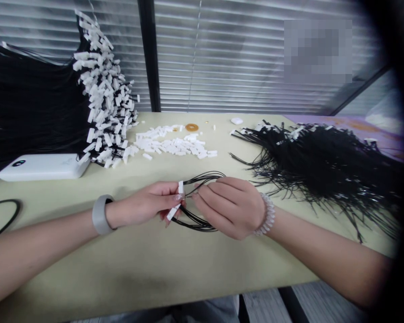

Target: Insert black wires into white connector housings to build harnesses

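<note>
My left hand [161, 199] is closed on a white plastic connector [173, 211], pinched between thumb and fingers. A second white connector end [181, 186] stands up just above the thumb. Thin black wires [198, 223] run from these connectors and bow round toward the right. My right hand [227, 206] is closed, its fingertips close to the connectors, with a wire between them; the wire bundle passes behind its fingers. Part of the wires and the far side of both hands are hidden.
Loose white connectors [175, 146] lie mid-table near an orange tape roll [191, 127]. At left, a large bundle of black wires [33, 103] with white connectors rises behind a white power bank [47, 166]. More black wires [309, 157] are heaped at right. Window blinds [242, 58] stand behind.
</note>
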{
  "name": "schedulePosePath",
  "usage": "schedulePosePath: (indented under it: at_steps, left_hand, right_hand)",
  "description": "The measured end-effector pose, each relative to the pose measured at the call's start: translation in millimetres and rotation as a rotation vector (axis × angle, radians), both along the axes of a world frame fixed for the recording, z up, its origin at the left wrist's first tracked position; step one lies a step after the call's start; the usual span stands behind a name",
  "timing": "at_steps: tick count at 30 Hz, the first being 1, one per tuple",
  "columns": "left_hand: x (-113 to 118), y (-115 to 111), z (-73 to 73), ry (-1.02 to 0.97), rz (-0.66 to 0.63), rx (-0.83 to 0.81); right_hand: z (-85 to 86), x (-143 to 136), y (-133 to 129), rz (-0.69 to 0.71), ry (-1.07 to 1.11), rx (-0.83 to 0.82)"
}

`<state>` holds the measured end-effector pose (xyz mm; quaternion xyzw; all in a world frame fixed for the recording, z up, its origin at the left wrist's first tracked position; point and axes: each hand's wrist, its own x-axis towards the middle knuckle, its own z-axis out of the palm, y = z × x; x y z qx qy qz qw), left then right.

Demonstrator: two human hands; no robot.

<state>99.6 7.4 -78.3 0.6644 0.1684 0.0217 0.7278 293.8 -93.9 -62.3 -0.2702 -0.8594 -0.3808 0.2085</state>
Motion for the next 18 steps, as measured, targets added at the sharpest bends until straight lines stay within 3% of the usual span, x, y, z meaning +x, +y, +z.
schedulePosePath:
  at_steps: [12, 18]
  left_hand:
    - [1.1, 0.8, -5.2, 0.003, 0.002, -0.010]
    - [2.2, 1.4, -6.1, -0.011, 0.167, -0.099]
  right_hand:
    - [-5.4, -5.0, 3.6, 0.013, 0.072, -0.031]
    - [-4.2, 5.2, 7.1, -0.127, 0.449, -0.102]
